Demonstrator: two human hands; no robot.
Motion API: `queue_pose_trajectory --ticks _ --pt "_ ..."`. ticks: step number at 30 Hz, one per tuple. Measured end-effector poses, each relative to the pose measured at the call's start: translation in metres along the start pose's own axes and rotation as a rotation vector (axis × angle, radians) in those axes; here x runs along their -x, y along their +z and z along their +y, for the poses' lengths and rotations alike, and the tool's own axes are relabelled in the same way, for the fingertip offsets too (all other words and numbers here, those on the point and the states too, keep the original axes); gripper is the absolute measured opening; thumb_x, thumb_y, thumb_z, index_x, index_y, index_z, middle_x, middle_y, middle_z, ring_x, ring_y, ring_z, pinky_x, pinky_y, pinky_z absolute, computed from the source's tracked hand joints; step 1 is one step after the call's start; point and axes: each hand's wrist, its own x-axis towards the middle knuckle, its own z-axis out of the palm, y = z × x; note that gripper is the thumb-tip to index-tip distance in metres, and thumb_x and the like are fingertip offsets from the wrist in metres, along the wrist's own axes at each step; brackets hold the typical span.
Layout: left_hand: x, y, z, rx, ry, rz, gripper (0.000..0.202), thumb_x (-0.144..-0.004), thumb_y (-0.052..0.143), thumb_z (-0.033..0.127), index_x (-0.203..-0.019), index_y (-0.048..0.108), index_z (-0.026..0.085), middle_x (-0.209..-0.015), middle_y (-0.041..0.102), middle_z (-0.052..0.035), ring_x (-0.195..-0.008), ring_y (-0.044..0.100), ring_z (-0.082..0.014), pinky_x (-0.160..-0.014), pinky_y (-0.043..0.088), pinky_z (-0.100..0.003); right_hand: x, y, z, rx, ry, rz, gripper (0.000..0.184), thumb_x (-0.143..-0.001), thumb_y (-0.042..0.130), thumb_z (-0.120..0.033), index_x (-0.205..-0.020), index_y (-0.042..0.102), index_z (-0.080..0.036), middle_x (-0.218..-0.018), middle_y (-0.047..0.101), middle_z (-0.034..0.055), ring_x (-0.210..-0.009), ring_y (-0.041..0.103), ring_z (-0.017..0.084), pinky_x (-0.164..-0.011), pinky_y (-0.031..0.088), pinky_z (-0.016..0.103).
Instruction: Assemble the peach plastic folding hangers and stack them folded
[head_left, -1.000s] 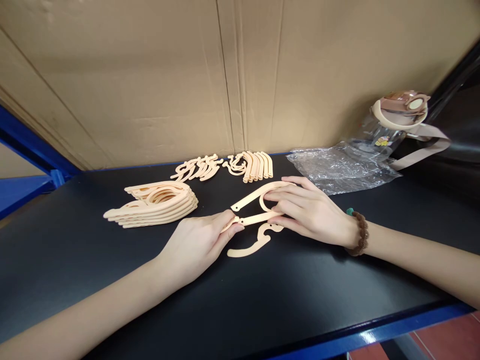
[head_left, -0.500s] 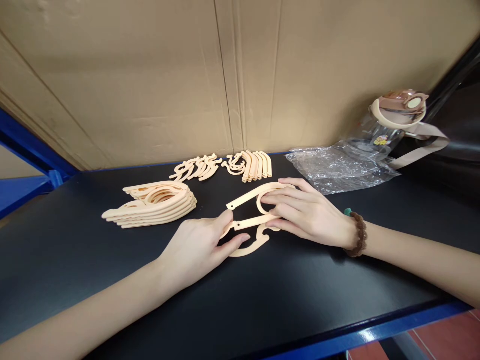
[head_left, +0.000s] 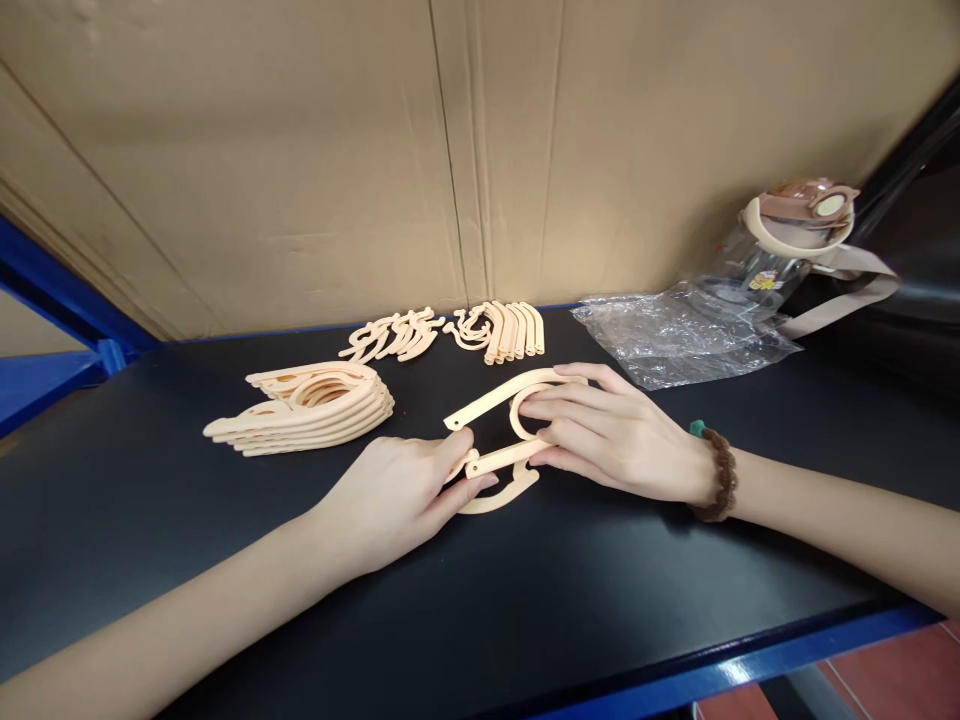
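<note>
A peach plastic folding hanger (head_left: 491, 400) lies on the black shelf top (head_left: 525, 600) between my hands. My left hand (head_left: 397, 495) pinches the end of its lower arm near the hook piece (head_left: 501, 494), fingers closed. My right hand (head_left: 615, 435) presses down on the hanger's ring end, fingers wrapped over it. A stack of assembled peach hangers (head_left: 304, 408) sits to the left of my hands.
Loose peach hook pieces (head_left: 394, 338) and curved arm pieces (head_left: 510, 330) lie at the back by the cardboard wall (head_left: 450, 150). A crumpled clear plastic bag (head_left: 675, 340) and a water bottle (head_left: 787, 240) are at the right. A blue shelf edge (head_left: 750, 670) runs along the front.
The hanger's arms have swung a little leftward and closer together. My left hand has closed in over the lower arm and hook piece; my right hand shifted slightly left.
</note>
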Motion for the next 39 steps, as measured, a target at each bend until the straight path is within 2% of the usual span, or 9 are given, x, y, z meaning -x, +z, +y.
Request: queue_pose_trajectory --ticks 8,15,19,24,28,36,39 --pt "-0.0011 -0.0062 0.0034 0.037 -0.044 -0.057 0.033 -0.095 0.042 0.041 -0.07 0.045 0.019 -0.051 0.045 0.0062 -0.041 0.045 -0.0109 -0.044 0.025 -0.021 0.0017 0.0021 -0.0005 0.015 0.008 0.016 0.014 -0.095 0.05 -0.023 -0.088 0.059 -0.014 -0.094 0.072 0.0061 -0.096 0.065 0.018 -0.103 0.042 0.044" --pt "-0.0005 -0.0017 -0.002 0.035 0.023 -0.058 0.042 -0.098 0.029 0.048 -0.068 0.042 0.02 -0.048 0.043 0.0054 -0.038 0.043 -0.0115 -0.042 0.021 -0.023 0.0011 0.0011 -0.001 -0.002 0.057 -0.048 0.023 -0.097 0.046 -0.026 -0.079 0.056 -0.015 -0.069 0.065 -0.0012 -0.067 0.061 0.011 -0.105 0.038 0.04" --pt "-0.0017 -0.0028 -0.0018 0.008 0.008 -0.079 0.043 -0.099 0.025 0.046 -0.069 0.042 0.019 -0.049 0.047 0.0044 -0.038 0.045 -0.012 -0.042 0.02 -0.023 0.0006 0.0008 -0.0019 -0.001 0.06 -0.042 0.025 -0.097 0.046 -0.027 -0.077 0.055 -0.015 -0.065 0.062 -0.0025 -0.063 0.057 0.01 -0.106 0.036 0.039" --pt "-0.0028 -0.0074 0.0014 -0.112 0.003 -0.138 0.039 -0.099 0.031 0.043 -0.072 0.044 0.018 -0.053 0.056 0.002 -0.041 0.051 -0.0137 -0.043 0.022 -0.023 0.0019 0.0014 -0.0027 -0.004 0.062 -0.04 0.025 -0.097 0.046 -0.027 -0.077 0.054 -0.015 -0.065 0.061 -0.0027 -0.062 0.056 0.01 -0.109 0.034 0.041" --pt "-0.0018 -0.0066 0.002 -0.188 0.054 -0.107 0.04 -0.1 0.027 0.042 -0.074 0.045 0.018 -0.052 0.056 0.0019 -0.039 0.051 -0.0135 -0.041 0.021 -0.023 0.0017 0.0018 -0.0031 -0.005 0.054 -0.052 0.025 -0.098 0.043 -0.026 -0.079 0.055 -0.016 -0.065 0.061 -0.0032 -0.064 0.056 0.01 -0.108 0.034 0.042" --pt "-0.0007 -0.0015 -0.0002 -0.216 0.101 -0.006 0.049 -0.1 0.015 0.045 -0.071 0.043 0.018 -0.049 0.053 0.0015 -0.037 0.048 -0.0124 -0.04 0.02 -0.024 -0.0002 0.0017 -0.002 0.015 0.036 -0.079 0.028 -0.099 0.04 -0.028 -0.076 0.053 -0.017 -0.064 0.059 -0.0031 -0.064 0.052 0.011 -0.105 0.036 0.04" --pt "-0.0002 0.0 -0.0006 -0.215 0.099 -0.001 0.05 -0.1 0.015 0.047 -0.07 0.043 0.018 -0.049 0.052 0.0018 -0.038 0.048 -0.012 -0.041 0.021 -0.024 0.0006 0.0015 -0.0012 0.019 0.03 -0.095 0.029 -0.1 0.038 -0.028 -0.077 0.053 -0.017 -0.064 0.058 -0.0034 -0.064 0.052 0.011 -0.105 0.035 0.04"
